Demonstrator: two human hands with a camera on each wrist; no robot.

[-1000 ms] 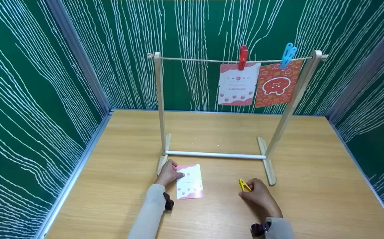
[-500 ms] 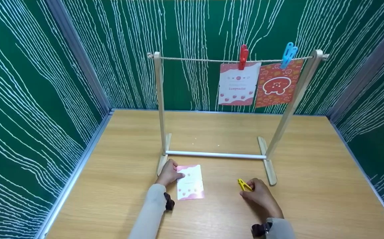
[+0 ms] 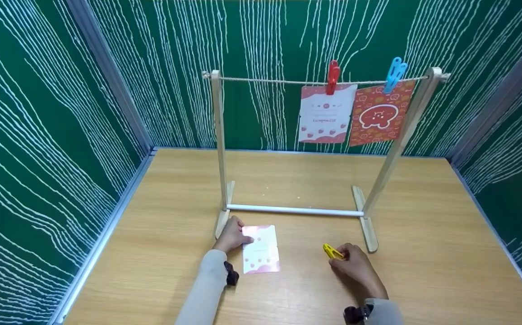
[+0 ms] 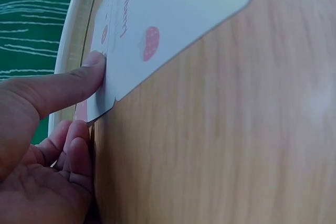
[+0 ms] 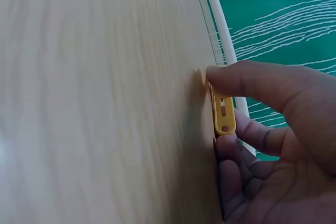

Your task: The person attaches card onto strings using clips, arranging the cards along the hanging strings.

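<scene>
A pink and white card with strawberry prints [image 3: 261, 253] lies at the front middle of the table. My left hand [image 3: 231, 235] pinches its left edge; in the left wrist view the thumb presses on the card's face [image 4: 173, 30] and the other fingers curl at its edge. To the right, my right hand [image 3: 358, 266] pinches a yellow clothespin [image 3: 332, 252] low over the tabletop. Thumb and fingers sit on either side of the clothespin [image 5: 224, 116] in the right wrist view.
Behind the hands stands a wooden rack [image 3: 221, 144] with a rope [image 3: 270, 81]. A red clothespin [image 3: 333, 77] holds a strawberry card [image 3: 326, 124] on it, and a blue clothespin [image 3: 394, 76] a red bear card [image 3: 380, 128]. Green walls [image 3: 254, 117] enclose the table.
The yellow clothespin has turned a little in my right fingers, its legs now looking closer together. My left hand stays on the card; the whole view has shifted slightly.
</scene>
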